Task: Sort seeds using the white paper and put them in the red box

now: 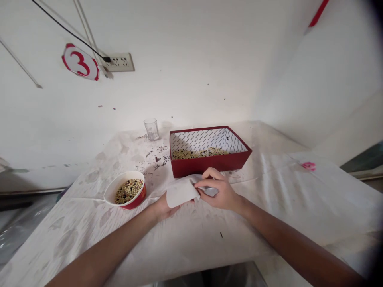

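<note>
A small white piece resembling a paper pouch lies across my left hand, which is closed around it from below, fingers mostly hidden. At its right edge, the thumb and fingertips of my right hand pinch together. Something grey and shiny shows beneath the right palm; its kind is unclear. Just beyond both hands stands a dark red box, open at the top, with mixed pale and black grains inside. To the left, a red and white paper bowl holds similar grains.
A clear glass stands at the back left of the cloth-covered table. Dark dry bits are scattered between glass, bowl and box. A white handle sticks out left of the bowl. A power strip hangs on the wall.
</note>
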### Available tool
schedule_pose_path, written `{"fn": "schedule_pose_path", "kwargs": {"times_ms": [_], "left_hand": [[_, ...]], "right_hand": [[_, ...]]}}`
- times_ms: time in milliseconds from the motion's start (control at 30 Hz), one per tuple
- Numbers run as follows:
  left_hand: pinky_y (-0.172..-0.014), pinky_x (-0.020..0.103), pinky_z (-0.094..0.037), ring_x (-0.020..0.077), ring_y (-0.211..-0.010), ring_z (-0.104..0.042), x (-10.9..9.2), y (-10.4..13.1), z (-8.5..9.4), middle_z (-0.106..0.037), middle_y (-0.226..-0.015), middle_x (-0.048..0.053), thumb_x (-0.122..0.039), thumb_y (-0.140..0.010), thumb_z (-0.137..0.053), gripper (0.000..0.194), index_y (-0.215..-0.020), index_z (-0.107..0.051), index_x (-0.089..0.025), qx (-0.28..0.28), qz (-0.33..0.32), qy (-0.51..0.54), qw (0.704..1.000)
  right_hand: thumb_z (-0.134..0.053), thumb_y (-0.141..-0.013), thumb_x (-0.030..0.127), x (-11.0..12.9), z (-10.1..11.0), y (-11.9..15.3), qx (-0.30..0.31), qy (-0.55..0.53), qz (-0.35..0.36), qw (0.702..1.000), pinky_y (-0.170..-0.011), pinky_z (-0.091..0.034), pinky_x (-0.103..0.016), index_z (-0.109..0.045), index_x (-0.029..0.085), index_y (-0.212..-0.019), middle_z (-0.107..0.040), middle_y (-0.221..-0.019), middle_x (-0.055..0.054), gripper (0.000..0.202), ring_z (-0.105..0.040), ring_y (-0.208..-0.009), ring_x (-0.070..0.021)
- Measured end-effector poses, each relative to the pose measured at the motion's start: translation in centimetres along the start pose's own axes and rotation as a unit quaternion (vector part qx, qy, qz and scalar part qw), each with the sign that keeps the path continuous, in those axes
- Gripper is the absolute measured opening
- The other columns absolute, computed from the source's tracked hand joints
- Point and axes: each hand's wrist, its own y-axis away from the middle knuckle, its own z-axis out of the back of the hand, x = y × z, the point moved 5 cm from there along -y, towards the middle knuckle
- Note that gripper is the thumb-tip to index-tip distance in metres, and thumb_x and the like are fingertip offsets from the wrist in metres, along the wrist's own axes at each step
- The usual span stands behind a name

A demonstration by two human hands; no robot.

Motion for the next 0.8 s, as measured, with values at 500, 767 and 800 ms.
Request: {"fn": "schedule_pose_path", "kwargs": {"times_ms": [500, 767, 800], "left_hand": [[-0.076, 0.033, -0.052, 0.0204, -0.083, -0.065, 0.0, 0.1, 0.1, -0.073, -0.092, 0.009, -0.035, -0.085, -0.077, 0.028, -0.108, -0.076, -0.019, 0.024, -0.017, -0.002, 1.0], [-0.077, 0.032, -0.048, 0.0181, -0.085, -0.061, 0.6, 0.0, 0.4, -0.069, -0.092, 0.007, -0.037, -0.085, -0.079, 0.024, -0.099, -0.074, -0.018, 0.024, -0.003, -0.024, 0.999], [-0.078, 0.033, -0.047, 0.0196, -0.087, -0.062, 0.5, 0.1, 0.1, -0.07, -0.093, 0.008, -0.04, -0.087, -0.077, 0.027, -0.1, -0.074, -0.017, 0.045, 0.0, -0.032, 0.998]], "right_hand": [[-0.072, -0.09, 0.023, -0.1, 0.1, -0.6, -0.015, -0.099, -0.12, 0.988, -0.061, -0.051, -0.029, -0.078, 0.026, -0.096, -0.055, -0.088, -0.002, 0.009, -0.057, -0.076, -0.0143], [-0.073, -0.091, 0.022, 0.4, 1.1, -0.5, -0.012, -0.086, -0.064, 0.994, -0.061, -0.049, -0.031, -0.078, 0.028, -0.1, -0.053, -0.089, -0.001, 0.012, -0.054, -0.074, -0.014], [-0.073, -0.091, 0.02, 0.5, 1.1, -0.4, -0.014, -0.079, -0.056, 0.995, -0.061, -0.049, -0.031, -0.078, 0.028, -0.101, -0.054, -0.09, -0.002, 0.013, -0.055, -0.074, -0.0142]]}}
